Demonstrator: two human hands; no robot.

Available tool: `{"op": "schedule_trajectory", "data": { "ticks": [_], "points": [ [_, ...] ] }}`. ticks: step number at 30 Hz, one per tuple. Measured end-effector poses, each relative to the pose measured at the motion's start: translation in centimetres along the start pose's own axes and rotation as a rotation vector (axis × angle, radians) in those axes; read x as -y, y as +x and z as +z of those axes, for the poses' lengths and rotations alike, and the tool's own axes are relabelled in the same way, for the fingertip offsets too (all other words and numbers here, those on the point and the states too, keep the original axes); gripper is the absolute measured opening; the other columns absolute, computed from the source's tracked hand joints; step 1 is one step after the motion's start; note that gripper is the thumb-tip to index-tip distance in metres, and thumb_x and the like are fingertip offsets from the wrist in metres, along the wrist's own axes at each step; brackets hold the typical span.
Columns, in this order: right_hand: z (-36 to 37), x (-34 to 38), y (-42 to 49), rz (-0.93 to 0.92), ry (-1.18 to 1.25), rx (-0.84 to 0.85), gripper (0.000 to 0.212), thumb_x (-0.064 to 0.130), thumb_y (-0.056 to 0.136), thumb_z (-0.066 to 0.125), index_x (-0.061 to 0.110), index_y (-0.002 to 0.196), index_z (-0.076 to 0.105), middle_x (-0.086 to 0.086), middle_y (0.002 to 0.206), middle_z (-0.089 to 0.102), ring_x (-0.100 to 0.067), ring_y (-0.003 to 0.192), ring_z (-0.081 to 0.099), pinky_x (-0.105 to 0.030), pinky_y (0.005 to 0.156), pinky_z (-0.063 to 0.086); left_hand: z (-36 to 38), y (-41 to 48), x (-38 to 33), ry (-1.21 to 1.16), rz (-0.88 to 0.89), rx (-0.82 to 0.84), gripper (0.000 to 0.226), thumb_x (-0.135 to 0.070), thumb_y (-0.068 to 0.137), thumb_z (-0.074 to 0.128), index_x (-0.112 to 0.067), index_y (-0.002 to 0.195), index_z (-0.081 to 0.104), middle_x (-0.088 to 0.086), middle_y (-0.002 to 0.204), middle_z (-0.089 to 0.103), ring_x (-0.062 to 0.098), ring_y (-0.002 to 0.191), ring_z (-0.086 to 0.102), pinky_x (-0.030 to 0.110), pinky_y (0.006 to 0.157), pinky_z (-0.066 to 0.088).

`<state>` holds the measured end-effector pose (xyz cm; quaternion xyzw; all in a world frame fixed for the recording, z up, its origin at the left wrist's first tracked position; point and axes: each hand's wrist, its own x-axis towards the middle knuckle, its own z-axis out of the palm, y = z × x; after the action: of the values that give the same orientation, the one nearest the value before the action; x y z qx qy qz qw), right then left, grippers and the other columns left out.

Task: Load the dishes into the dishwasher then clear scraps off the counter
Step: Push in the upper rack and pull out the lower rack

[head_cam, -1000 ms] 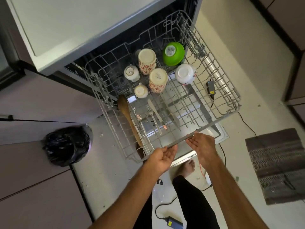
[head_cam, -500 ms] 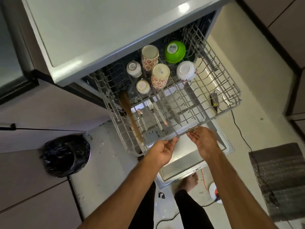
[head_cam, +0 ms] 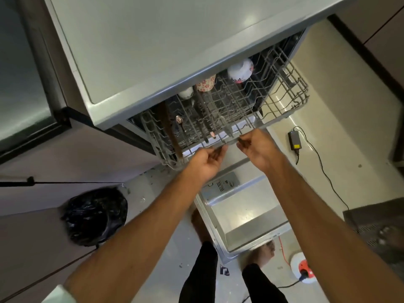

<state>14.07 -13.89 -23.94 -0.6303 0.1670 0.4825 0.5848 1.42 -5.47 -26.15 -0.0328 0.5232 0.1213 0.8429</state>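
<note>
The grey wire dishwasher rack [head_cam: 286,90] sits mostly inside the dishwasher, under the grey counter top [head_cam: 153,51]. In it I see a white bowl [head_cam: 240,71], a flower-patterned cup [head_cam: 205,84], a small white cup [head_cam: 185,92], a wooden spoon [head_cam: 169,130] and some metal cutlery [head_cam: 179,121]; the other dishes are hidden under the counter. My left hand [head_cam: 207,160] and my right hand [head_cam: 258,147] are side by side at the rack's front rail, fingers curled onto it.
The dishwasher door [head_cam: 247,215] lies open and flat below my arms, with my feet beside it. A black rubbish bag [head_cam: 94,215] sits on the floor at left. A power adapter [head_cam: 294,141] with its cable, a floor socket [head_cam: 302,270] and a grey mat [head_cam: 376,224] lie at right.
Both hands have moved forward with the rack, which has slid from fully pulled out to mostly inside. The green bowl and several cups are now hidden under the counter.
</note>
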Motion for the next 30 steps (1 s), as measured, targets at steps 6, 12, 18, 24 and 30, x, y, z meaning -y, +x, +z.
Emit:
{"op": "schedule_trajectory", "data": {
  "ticks": [6, 12, 18, 24, 30],
  "points": [
    [3.0, 1.2, 2.4, -0.034, -0.205, 0.052, 0.037, -0.017, 0.087, 0.042, 0.016, 0.091, 0.058, 0.000, 0.084, 0.055, -0.015, 0.080, 0.048, -0.039, 0.087, 0.052, 1.3, 1.6, -4.7, 0.090, 0.037, 0.097, 0.027, 0.002, 0.104, 0.038, 0.020, 0.117, 0.055, 0.030, 0.135, 0.057, 0.032, 0.084, 0.075, 0.030, 0.071, 0.063],
    [6.0, 3.5, 3.6, -0.148, -0.402, 0.148, 0.062, -0.025, 0.087, 0.047, 0.035, 0.101, 0.059, 0.011, 0.127, 0.057, -0.020, 0.118, 0.058, -0.047, 0.108, 0.049, 2.4, 3.2, -8.8, 0.150, 0.135, 0.260, 0.043, 0.018, 0.097, 0.030, 0.014, 0.089, 0.072, 0.029, 0.128, 0.062, 0.035, 0.132, 0.054, 0.033, 0.114, 0.042],
    [8.2, 4.7, 6.5, -0.221, -0.487, 0.196, 0.091, -0.029, 0.084, 0.042, 0.022, 0.158, 0.031, 0.003, 0.162, 0.035, -0.022, 0.152, 0.027, -0.051, 0.118, 0.036, 3.1, 5.4, -12.0, 0.181, 0.198, 0.327, 0.032, 0.023, 0.091, 0.035, 0.014, 0.106, 0.062, 0.028, 0.104, 0.071, 0.032, 0.107, 0.065, 0.036, 0.093, 0.053],
    [6.7, 2.6, 8.2, -0.351, -0.418, 0.174, 0.088, -0.031, 0.083, 0.037, 0.017, 0.156, 0.036, 0.002, 0.160, 0.039, -0.011, 0.138, 0.045, -0.020, 0.074, 0.057, 1.1, 7.5, -11.6, 0.330, 0.208, 0.362, 0.047, 0.019, 0.091, 0.040, 0.006, 0.135, 0.052, 0.020, 0.135, 0.061, 0.022, 0.120, 0.063, 0.029, 0.102, 0.049],
    [4.4, -0.5, 11.0, -0.450, -0.717, 0.050, 0.061, -0.022, 0.083, 0.047, 0.003, 0.138, 0.055, -0.010, 0.128, 0.062, -0.022, 0.120, 0.060, -0.024, 0.089, 0.047, 0.2, 11.3, -9.6, 0.629, 0.267, 0.125, 0.035, 0.018, 0.092, 0.044, 0.002, 0.117, 0.063, 0.018, 0.114, 0.072, 0.027, 0.104, 0.071, 0.036, 0.096, 0.058]
  ]
}}
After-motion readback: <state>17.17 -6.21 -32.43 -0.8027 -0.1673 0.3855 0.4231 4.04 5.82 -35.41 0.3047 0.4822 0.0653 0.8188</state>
